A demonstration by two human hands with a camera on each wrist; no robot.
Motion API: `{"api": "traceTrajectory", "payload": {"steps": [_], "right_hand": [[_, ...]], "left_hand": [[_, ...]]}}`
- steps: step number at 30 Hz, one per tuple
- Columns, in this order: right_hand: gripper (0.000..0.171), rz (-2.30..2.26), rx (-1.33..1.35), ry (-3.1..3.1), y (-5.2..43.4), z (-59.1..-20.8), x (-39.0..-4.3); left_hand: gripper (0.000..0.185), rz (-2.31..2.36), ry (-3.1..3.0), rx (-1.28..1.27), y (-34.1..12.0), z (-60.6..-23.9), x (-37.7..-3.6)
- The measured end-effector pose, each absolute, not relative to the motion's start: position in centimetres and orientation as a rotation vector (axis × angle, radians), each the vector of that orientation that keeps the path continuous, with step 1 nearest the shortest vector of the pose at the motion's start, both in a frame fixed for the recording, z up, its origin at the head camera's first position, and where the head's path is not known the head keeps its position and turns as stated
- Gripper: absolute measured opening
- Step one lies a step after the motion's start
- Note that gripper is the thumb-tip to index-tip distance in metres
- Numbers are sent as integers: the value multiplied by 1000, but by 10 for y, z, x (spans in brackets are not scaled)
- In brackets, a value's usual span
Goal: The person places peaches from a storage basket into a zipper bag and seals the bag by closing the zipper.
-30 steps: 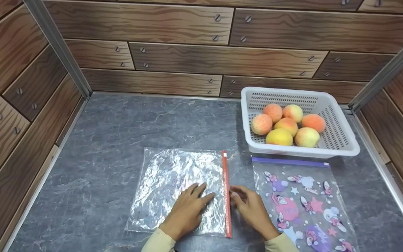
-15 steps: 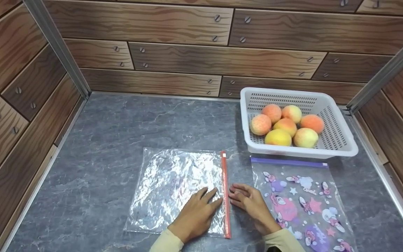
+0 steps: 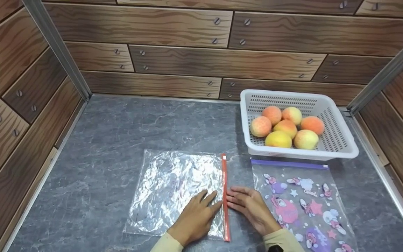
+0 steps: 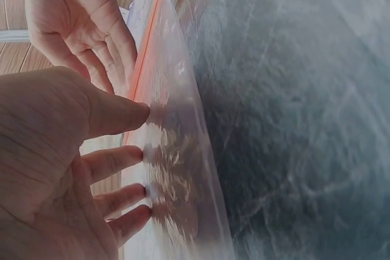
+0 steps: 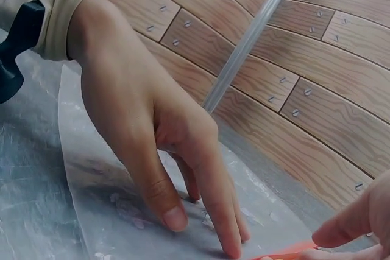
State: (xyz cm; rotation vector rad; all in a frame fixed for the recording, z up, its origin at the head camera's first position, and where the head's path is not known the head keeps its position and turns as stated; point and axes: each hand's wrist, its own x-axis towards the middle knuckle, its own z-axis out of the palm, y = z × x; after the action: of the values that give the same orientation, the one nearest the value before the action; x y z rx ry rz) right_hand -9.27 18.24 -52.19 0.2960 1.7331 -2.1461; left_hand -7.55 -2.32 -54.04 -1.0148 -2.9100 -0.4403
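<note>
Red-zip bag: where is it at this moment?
In the head view, the red-zip bag lies on the table, just left of lower centre, under the left hand, with the purple-zip bag to its right.

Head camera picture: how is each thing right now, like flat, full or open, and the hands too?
Red-zip bag: crinkled, nearly flat; can't tell if it's open.
Purple-zip bag: flat, printed; can't tell if it's open.
White basket: upright, uncovered, partly full.
Peaches: seven, resting in the basket.
Left hand: fingers spread on the red-zip bag.
Right hand: fingertips at that bag's red zip.
</note>
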Motion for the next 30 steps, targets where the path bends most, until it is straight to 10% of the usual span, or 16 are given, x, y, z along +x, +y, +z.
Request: {"api": "traceTrajectory", "payload": {"steps": [30], "right_hand": [[45,-2184,341,1669,182,-523,-98]], "left_hand": [[37,-721,-2885,-983,-24,-540,-77]]}}
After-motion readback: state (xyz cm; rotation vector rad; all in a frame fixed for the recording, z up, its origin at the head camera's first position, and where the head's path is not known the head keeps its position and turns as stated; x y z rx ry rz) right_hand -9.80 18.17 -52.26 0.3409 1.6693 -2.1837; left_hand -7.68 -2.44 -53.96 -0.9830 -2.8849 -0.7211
